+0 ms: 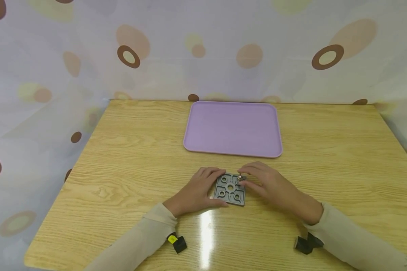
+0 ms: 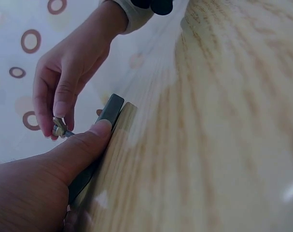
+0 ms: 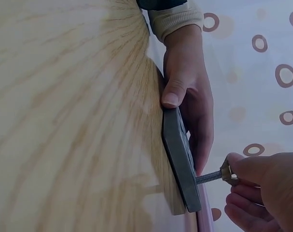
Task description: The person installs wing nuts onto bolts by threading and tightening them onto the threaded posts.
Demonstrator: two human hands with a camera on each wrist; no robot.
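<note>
A square grey metal plate (image 1: pixel 229 200) with several round holes lies on the table in the head view. My left hand (image 1: pixel 197 192) grips its left side, thumb at the near edge and fingers at the far edge. Between thumb and fingers, my right hand (image 1: pixel 274 186) pinches a brass-coloured wing screw (image 3: pixel 227 173) by its head. The screw's threaded shank (image 3: pixel 209 177) points at the plate's upper right corner hole, its tip right at the plate's face. In the left wrist view the plate (image 2: pixel 111 108) appears edge-on under my left thumb.
Beyond my hands, a shallow purple tray (image 1: pixel 233 153) sits at the back of the wood-grain table (image 1: pixel 129 158). A patterned curtain (image 1: pixel 224 75) hangs behind and along the sides. Small black devices (image 1: pixel 179 244) are strapped at both wrists.
</note>
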